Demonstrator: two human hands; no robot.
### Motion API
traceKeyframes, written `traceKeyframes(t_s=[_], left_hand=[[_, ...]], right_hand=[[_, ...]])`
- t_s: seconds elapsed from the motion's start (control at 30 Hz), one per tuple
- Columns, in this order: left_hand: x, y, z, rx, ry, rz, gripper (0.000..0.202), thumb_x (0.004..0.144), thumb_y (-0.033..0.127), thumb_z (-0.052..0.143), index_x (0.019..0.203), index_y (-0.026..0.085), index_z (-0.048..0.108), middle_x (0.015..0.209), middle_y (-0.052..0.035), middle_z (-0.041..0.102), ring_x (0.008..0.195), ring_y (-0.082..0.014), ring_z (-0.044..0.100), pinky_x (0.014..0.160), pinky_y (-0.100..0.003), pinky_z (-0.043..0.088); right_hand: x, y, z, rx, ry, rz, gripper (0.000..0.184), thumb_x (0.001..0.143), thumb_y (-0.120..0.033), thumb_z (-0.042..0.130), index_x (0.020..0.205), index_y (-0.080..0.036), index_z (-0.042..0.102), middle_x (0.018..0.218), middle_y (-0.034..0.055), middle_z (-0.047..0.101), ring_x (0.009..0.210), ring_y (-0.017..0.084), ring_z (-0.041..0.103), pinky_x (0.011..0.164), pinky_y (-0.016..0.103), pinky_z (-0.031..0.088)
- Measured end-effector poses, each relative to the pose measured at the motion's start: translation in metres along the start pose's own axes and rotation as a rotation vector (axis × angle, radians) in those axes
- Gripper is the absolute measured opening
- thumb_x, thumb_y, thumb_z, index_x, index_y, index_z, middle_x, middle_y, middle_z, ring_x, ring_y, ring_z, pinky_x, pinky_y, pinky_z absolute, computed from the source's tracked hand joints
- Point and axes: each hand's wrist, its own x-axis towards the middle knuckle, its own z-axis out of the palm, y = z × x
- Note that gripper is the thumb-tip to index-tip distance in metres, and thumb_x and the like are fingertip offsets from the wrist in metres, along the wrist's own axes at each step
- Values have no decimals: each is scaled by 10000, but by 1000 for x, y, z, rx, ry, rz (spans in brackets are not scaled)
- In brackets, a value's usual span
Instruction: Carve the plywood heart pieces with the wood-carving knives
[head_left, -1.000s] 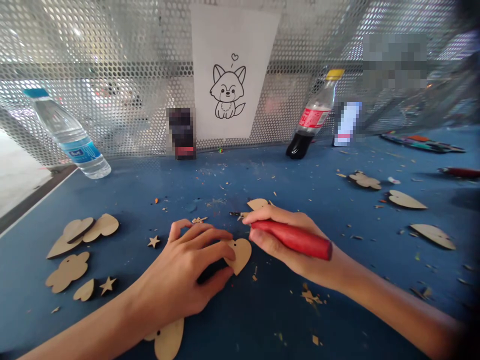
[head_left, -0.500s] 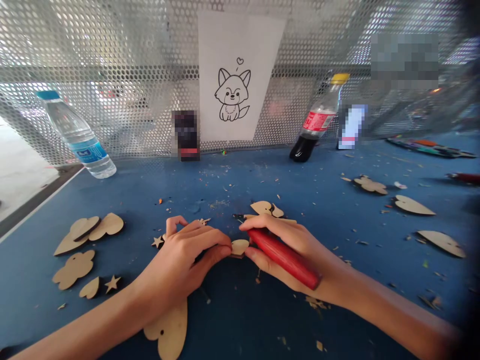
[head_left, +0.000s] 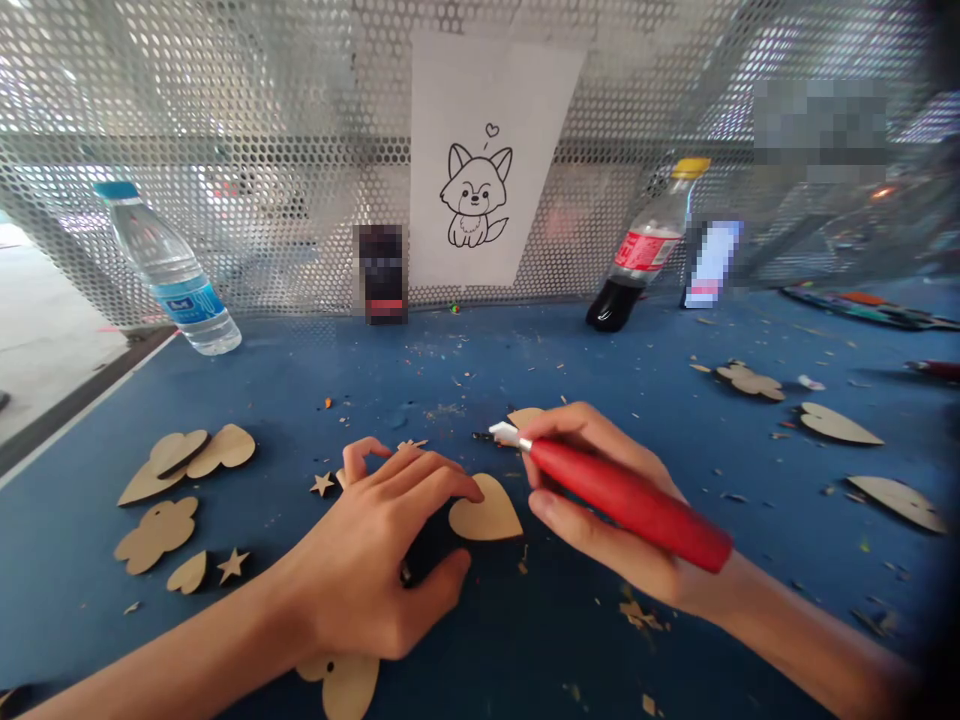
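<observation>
A small wooden heart (head_left: 487,508) lies flat on the blue table between my hands. My left hand (head_left: 397,540) is open, its index fingertip resting on the heart's left edge and its thumb apart from it. Gripped in my right hand (head_left: 600,490) is a red-handled carving knife (head_left: 630,500), its pale blade pointing left above the table, clear of the heart. Partly hidden behind my right hand is another wooden piece (head_left: 523,416). Beneath my left forearm a larger wooden heart (head_left: 351,685) shows in part. A little wooden star (head_left: 322,484) sits beside my left fingers.
Wooden hearts (head_left: 221,452), a flower shape (head_left: 156,535) and a star (head_left: 233,566) lie left; more cutouts (head_left: 840,424) lie right. A water bottle (head_left: 187,290), a cola bottle (head_left: 637,250) and a fox drawing (head_left: 480,200) stand along the mesh. Wood chips (head_left: 641,615) litter the table.
The heart, earlier tilted up between both hands' fingers, now lies flat. My left thumb has come away from it. My right hand has drawn back right, turning the knife so its blade shows.
</observation>
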Motion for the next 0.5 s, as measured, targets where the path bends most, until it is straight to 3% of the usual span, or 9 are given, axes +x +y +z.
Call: traceKeyframes(t_s=[0.13,0.27,0.43,0.5], left_hand=[[-1,0,4,83,-6,-12,393,766,156,581,1147,252,562,1119,-11,655,1041,-254,612,1001,-504,272],[0,-3,7,153,18,-20,295,868,239,587,1162,262,592,1138,-19,644,1055,-259,609,992,-501,292],[3,-6,9,154,19,-3,278,990,139,414,1132,292,598,1130,12,661,1041,-209,610,959,-459,268],[4,-7,9,145,44,-14,262,986,139,423,1142,276,582,1138,5,667,1043,-210,610,965,-459,261]], right_hand=[[-1,-2,-1,143,55,230,123,945,-339,605,946,-243,528,662,-38,582,558,121,537,542,273,416],[-1,4,3,184,31,264,315,953,-431,596,734,-219,514,584,-40,531,518,102,508,526,267,388],[2,10,5,266,-1,327,242,954,-472,592,1004,-235,586,794,2,665,605,122,597,573,275,448],[3,11,5,288,16,369,263,924,-476,638,998,-229,581,748,-5,658,604,128,603,577,276,453]])
